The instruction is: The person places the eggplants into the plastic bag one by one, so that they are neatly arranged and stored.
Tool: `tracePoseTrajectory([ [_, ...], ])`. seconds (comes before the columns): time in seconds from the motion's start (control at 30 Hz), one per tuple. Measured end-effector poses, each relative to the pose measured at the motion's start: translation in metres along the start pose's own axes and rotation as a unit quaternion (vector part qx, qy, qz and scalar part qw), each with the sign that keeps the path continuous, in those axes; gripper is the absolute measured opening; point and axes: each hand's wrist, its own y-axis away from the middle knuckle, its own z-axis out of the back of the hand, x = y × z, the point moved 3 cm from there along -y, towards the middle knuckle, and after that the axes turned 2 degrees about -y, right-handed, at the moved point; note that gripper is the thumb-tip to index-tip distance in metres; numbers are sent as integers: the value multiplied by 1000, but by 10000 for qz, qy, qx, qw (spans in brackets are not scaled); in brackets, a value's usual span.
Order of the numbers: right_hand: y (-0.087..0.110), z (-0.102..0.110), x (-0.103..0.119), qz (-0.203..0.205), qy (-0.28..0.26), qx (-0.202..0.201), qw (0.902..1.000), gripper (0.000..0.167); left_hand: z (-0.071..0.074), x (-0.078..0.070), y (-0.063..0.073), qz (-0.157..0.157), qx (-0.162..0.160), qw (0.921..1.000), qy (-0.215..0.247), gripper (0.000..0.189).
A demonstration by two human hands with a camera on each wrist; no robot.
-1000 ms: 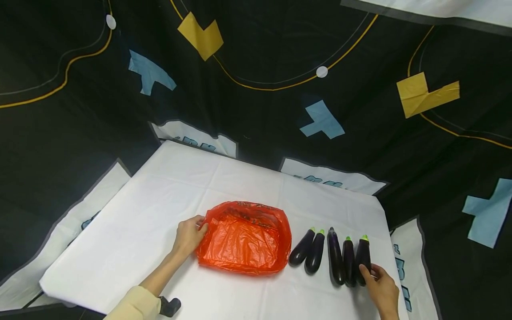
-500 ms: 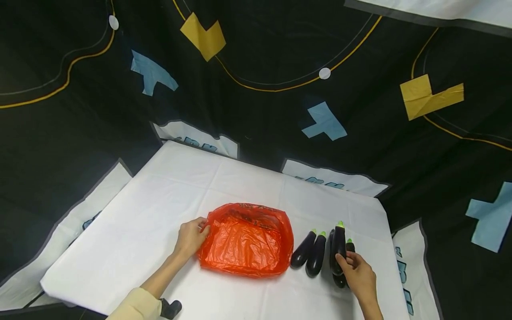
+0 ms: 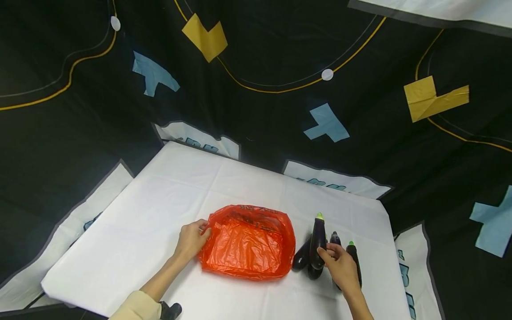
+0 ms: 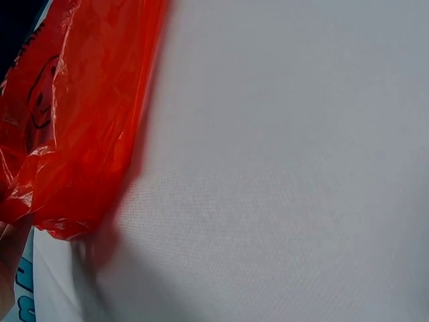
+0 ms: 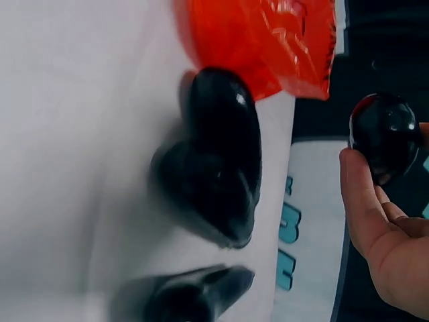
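Note:
A red plastic bag (image 3: 248, 249) stands with its mouth spread on the white table. My left hand (image 3: 191, 240) pinches the bag's left rim; in the left wrist view only a bit of that hand (image 4: 8, 268) shows beside the red film. In my right hand (image 3: 340, 266) is an eggplant (image 3: 318, 240) with a green stem end, held between thumb and fingers above the others. The right wrist view shows this eggplant (image 5: 383, 137) end-on, raised off the table. Several more eggplants lie right of the bag, among them a leaning one (image 3: 302, 257) and one at the far right (image 3: 354, 258).
A small black object (image 3: 171, 310) sits at the table's front edge by the left sleeve (image 3: 138, 306). The white tabletop (image 3: 168, 191) stretches behind and left of the bag. Dark cloth (image 3: 248, 111) with yellow and blue patches hangs behind.
My right hand has picked up the rightmost eggplant and carried it left over the others towards the bag. My left hand keeps its place on the bag's rim.

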Motion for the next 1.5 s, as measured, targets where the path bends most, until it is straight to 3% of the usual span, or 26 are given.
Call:
tracePoseTrajectory([
  [0.37, 0, -45, 34, 481, -613, 425, 9961, 44, -1, 1, -1, 19, 110, 9999, -22, 11],
  [0.73, -4, -90, 66, 1260, -265, 852, 9880, 39, -4, 1, -1, 2, 145, 9999, 39, 12],
  [1.07, -3, -132, 79, 1256, -103, 1254, 9841, 38, -6, 1, -2, -69, 103, 9999, 41, 14],
  [1.23, 3, -146, 81, 1227, -126, 1415, 9822, 35, -7, -1, -2, -5, 176, 9998, 83, 15],
  [1.5, 12, -166, 82, 1240, -77, 1573, 9797, 35, -5, -3, -3, -75, -7, 9999, 114, 14],
])
